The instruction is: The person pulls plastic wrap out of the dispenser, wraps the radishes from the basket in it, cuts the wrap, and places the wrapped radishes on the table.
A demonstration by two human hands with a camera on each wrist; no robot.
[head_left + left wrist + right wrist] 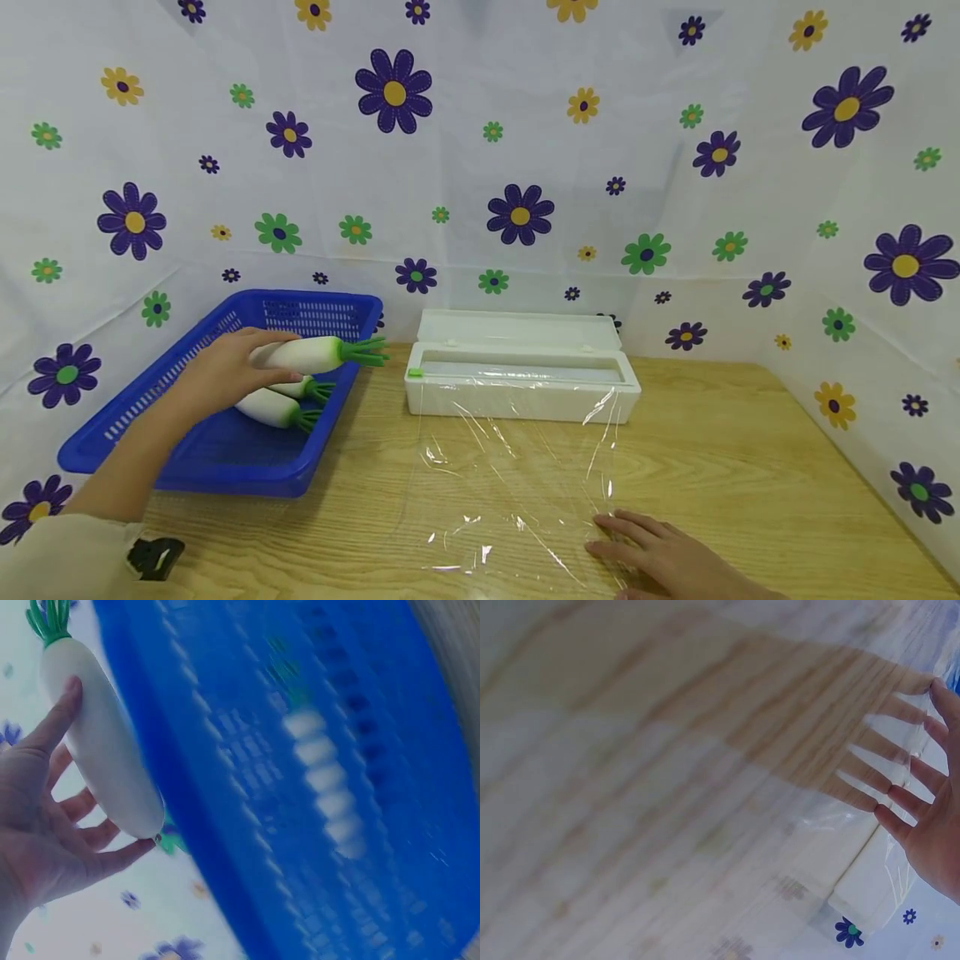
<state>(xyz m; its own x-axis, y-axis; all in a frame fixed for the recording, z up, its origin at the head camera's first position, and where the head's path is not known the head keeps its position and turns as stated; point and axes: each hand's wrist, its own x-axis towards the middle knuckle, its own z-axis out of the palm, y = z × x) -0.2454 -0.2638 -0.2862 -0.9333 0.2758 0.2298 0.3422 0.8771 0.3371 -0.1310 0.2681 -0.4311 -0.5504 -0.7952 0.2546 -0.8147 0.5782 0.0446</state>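
Note:
My left hand [232, 371] grips a white radish [303, 356] with green leaf stubs, held above the blue basket [300, 479]. In the left wrist view the thumb lies along the radish [101, 742] and the fingers curl behind it. More white radishes [268, 408] lie in the basket below. A sheet of cling film [510, 483] stretches from a white dispenser box [525, 404] toward me over the table. My right hand [667, 554] rests with spread fingers at the film's near right edge; in the right wrist view its fingertips [881, 814] touch the table.
The dispenser's lid [517, 327] stands open at the back, with a green slider [415, 372] at the left end of its front edge. A flower-printed white cloth [465, 167] encloses the wooden table [720, 467] at the back and sides.

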